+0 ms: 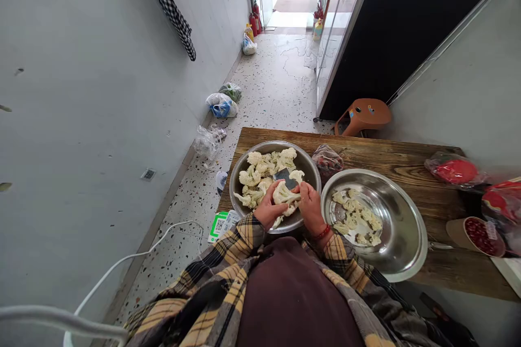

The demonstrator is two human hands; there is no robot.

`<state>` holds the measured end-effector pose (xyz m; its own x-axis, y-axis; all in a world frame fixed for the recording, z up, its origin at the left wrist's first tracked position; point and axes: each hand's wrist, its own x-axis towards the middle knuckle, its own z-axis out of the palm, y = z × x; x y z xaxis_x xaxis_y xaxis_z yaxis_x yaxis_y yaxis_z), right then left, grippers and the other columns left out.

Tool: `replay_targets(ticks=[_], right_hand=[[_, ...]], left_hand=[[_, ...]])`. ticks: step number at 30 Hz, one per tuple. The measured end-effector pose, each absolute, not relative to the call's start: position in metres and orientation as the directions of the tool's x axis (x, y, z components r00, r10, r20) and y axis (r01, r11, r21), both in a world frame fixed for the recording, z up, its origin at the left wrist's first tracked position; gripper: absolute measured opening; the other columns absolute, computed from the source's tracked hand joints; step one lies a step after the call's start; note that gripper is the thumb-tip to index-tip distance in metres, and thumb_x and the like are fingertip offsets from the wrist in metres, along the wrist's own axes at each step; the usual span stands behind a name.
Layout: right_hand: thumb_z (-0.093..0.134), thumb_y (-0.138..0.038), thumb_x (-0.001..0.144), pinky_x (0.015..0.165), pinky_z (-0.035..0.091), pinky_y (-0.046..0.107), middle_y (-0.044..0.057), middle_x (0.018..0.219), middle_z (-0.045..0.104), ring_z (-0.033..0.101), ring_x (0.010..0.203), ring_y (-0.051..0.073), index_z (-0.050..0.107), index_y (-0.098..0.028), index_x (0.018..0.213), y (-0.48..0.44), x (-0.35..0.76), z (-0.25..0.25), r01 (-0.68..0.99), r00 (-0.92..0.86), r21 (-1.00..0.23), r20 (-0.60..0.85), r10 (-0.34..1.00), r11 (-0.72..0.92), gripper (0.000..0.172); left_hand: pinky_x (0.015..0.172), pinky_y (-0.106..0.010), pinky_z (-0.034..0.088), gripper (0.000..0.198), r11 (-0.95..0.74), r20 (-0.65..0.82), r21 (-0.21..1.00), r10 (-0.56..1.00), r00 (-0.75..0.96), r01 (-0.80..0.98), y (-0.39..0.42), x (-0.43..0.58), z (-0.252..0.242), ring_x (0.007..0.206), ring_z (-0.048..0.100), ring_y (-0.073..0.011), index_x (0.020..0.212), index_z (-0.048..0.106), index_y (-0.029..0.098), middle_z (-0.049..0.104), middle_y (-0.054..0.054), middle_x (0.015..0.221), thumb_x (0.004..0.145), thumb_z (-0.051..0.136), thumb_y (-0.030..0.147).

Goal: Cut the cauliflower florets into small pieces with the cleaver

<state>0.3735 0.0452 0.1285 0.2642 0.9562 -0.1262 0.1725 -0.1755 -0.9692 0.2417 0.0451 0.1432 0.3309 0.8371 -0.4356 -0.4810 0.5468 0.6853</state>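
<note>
My left hand is closed around a piece of cauliflower, held over a steel bowl. My right hand, with a red bracelet at the wrist, is closed against the same piece from the right. A flat grey knife blade shows just beyond its fingers; the handle is hidden, seemingly in that hand. A small floret stands by the blade and the right fingertips. Several cauliflower florets lie in the bowl under both hands. To the right, a wider steel basin holds small cut cauliflower pieces.
Both vessels stand on a wooden table. A bag of dark red food sits between them. At the right are a red package and a cup of red beans. An orange stool stands behind; bags line the left wall.
</note>
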Motion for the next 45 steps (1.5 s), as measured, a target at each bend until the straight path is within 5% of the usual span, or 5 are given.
replay_targets(ticks=[4,12,20,26,45], right_hand=[[0.035,-0.063,0.088,0.054,0.043,0.027,0.002,0.061,0.058,0.051,0.054,0.014,0.051,-0.022,0.065,0.054,0.387,0.112,-0.049,0.361,-0.963,-0.266,0.894,-0.267,0.05],[0.06,-0.059,0.077,0.083,0.048,0.038,0.011,0.109,0.068,0.061,0.097,0.024,0.07,-0.02,0.101,0.058,0.414,0.119,0.417,0.14,-0.906,-0.006,0.99,-0.065,0.047],[0.059,-0.046,0.083,0.06,0.049,0.028,0.003,0.076,0.068,0.059,0.064,0.015,0.068,-0.018,0.098,0.039,0.382,0.143,0.236,0.018,-0.957,-0.167,0.986,-0.166,0.033],[0.055,-0.028,0.087,0.079,0.051,0.031,0.006,0.098,0.066,0.061,0.095,0.018,0.066,-0.022,0.093,0.035,0.384,0.155,0.375,0.003,-0.913,0.177,0.984,0.163,0.013],[0.053,-0.027,0.091,0.079,0.049,0.034,0.008,0.098,0.064,0.061,0.091,0.022,0.058,-0.019,0.103,0.034,0.38,0.168,0.778,-0.255,-0.568,0.105,0.961,0.268,0.014]], left_hand=[[0.091,-0.036,0.05,0.087,0.522,-0.401,0.693,0.853,0.335,-0.498,0.047,0.228,0.14,0.103,0.06,-0.0222,0.13,0.051,0.028,0.06,-0.004,0.12,0.05,0.082,0.013],[0.102,-0.042,0.045,0.107,0.449,-0.333,0.739,0.891,0.307,-0.503,0.05,0.216,0.133,0.124,0.05,-0.0293,0.146,0.029,0.032,0.039,-0.008,0.148,0.056,0.084,0.019],[0.116,-0.04,0.025,0.109,0.267,-0.163,0.917,0.929,0.332,-0.297,0.056,0.211,0.124,0.139,0.032,-0.028,0.148,0.028,0.028,0.032,-0.009,0.153,0.056,0.085,0.017],[0.093,-0.052,0.049,0.1,0.579,-0.375,0.716,0.79,0.485,-0.39,0.054,0.206,0.128,0.12,0.052,-0.0333,0.148,0.025,0.032,0.034,-0.014,0.15,0.065,0.081,0.038],[0.049,-0.024,0.054,0.088,0.401,-0.332,0.913,0.84,0.429,-0.079,0.051,0.218,0.137,0.074,0.06,-0.0158,0.141,0.031,0.021,0.059,-0.011,0.113,0.066,0.076,0.03]])
